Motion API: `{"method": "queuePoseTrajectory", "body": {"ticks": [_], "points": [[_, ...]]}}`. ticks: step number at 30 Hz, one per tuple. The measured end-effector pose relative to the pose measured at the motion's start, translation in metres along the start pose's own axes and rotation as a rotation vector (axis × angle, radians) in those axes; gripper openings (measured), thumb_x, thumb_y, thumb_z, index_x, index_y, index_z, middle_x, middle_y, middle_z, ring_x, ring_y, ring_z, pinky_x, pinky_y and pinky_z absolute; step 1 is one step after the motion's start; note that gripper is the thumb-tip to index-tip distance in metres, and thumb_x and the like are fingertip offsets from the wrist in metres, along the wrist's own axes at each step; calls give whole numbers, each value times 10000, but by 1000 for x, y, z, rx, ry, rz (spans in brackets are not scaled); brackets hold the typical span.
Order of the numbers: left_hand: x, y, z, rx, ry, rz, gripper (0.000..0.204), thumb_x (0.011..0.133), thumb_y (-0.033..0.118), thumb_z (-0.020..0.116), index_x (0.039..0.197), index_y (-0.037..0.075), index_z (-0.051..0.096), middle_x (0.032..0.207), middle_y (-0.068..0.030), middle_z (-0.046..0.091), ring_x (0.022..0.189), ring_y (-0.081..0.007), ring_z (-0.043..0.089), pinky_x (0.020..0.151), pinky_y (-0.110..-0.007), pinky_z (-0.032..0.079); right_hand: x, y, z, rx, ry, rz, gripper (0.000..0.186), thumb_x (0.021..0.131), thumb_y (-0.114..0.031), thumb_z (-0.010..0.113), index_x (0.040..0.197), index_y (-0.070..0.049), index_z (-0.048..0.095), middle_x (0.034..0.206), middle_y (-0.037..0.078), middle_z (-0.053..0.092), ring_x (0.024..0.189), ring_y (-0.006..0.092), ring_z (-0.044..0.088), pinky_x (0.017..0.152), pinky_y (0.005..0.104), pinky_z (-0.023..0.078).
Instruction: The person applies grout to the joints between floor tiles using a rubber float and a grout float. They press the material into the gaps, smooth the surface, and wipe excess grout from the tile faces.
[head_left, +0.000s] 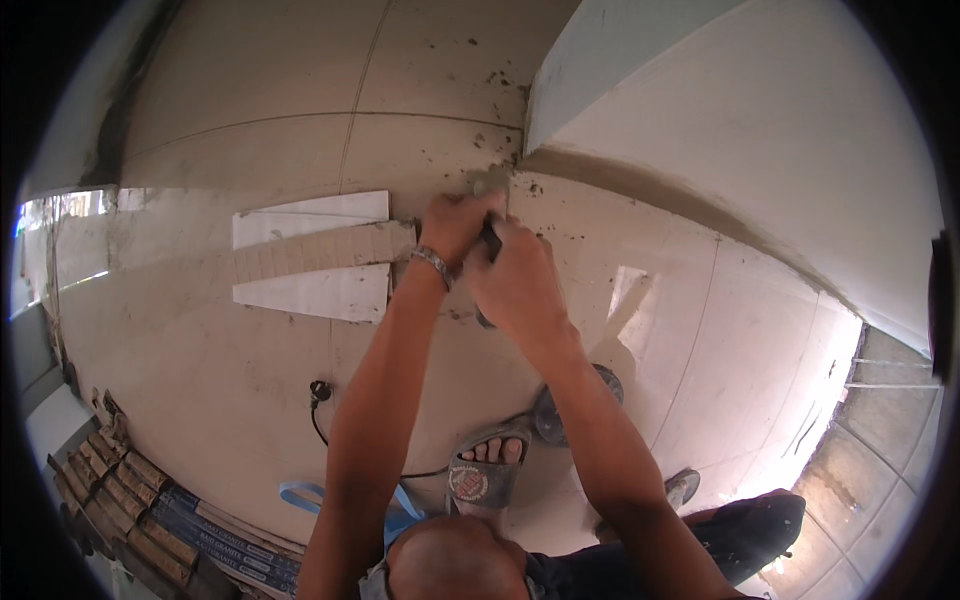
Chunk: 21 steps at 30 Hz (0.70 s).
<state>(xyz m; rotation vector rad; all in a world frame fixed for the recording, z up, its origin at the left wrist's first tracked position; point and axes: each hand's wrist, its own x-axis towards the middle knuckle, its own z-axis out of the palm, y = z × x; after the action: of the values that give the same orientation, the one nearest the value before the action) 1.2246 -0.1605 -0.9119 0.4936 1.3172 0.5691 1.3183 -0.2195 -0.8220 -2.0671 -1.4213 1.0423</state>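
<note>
Both my hands meet over the tiled floor, close to the wall corner. My right hand (515,275), slightly blurred, is closed round the dark handle of a trowel-like tool (491,238). Its flat grey end points toward the corner, where wet-looking mortar (492,178) lies. My left hand (455,228), with a bracelet at the wrist, is closed beside the tool's far end; what its fingers grip is hidden. To the left of it lie two white cut tile pieces (310,215) with a tan ribbed strip (320,252) between them.
A black plug (320,390) and its cord lie on the floor, left of my sandalled foot (487,470). A dark round object (580,405) rests under my right forearm. Stacked boxes (220,540) stand at lower left, near a blue strap (300,492). A pale wall (720,130) rises at right.
</note>
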Motion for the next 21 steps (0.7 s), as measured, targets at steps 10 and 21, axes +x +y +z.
{"method": "queuePoseTrajectory", "body": {"ticks": [10,21], "points": [[6,-2,17,-153,150,103,312,827,188,801,884,-97,685,861,-172,714,711,-248,646,649,-410,534,9,11,-8,-8,-12,-20,257,880,-148,618,910,104,663,845,343,668,881,492,680,791,518,544],[19,-14,-6,133,166,281,386,857,249,772,1007,-100,704,957,-147,733,802,-253,687,717,-403,542,6,20,11,-64,11,-108,346,853,-174,652,1044,113,636,896,310,696,849,473,690,787,498,563]]}}
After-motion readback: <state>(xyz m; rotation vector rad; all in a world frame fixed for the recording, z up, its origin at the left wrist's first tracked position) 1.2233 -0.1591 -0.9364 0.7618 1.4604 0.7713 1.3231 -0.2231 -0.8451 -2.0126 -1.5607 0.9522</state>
